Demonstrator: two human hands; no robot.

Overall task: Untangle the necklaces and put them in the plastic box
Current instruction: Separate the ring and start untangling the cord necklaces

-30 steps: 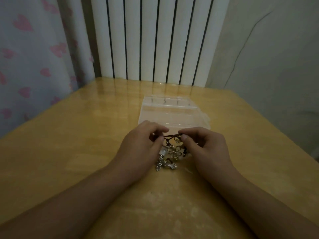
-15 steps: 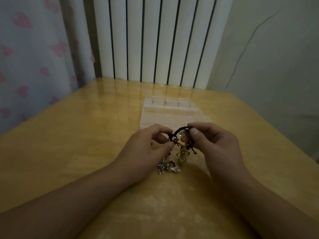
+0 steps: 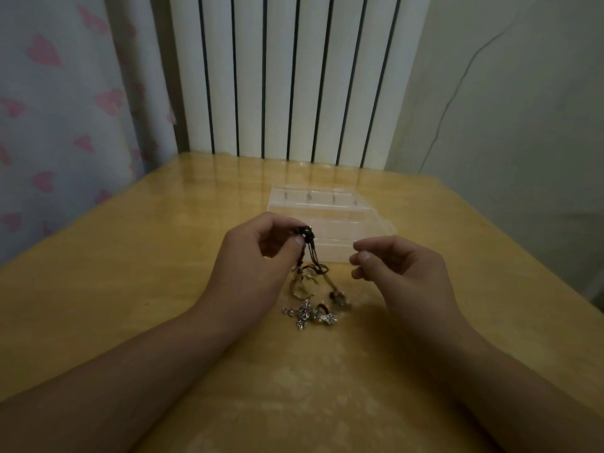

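Left hand: the left hand pinches the top of the dark cords between thumb and forefinger and has lifted them higher than half a second ago, so the bundle now hangs from one point instead of being stretched between two.
Right hand: the right hand has let go; its grip is narrow and empty, thumb and forefinger nearly together, held just right of the cords and apart from them.
Necklaces: the necklaces trail down from the left fingertips to the worktop; the cords cross and knot partway down, a pale pendant and a dark one dangle low, and the silver cross pendants lie on the wood below.
Plastic box: the clear plastic box sits just behind both hands; nothing of the jewellery shows in it.
Meaning: hanging lets the weight of the pendants show which strand runs where, so this looks like a check before the next pull. The tangle is not yet undone.
Next: the free right hand probably needs to pick one strand below the knot.
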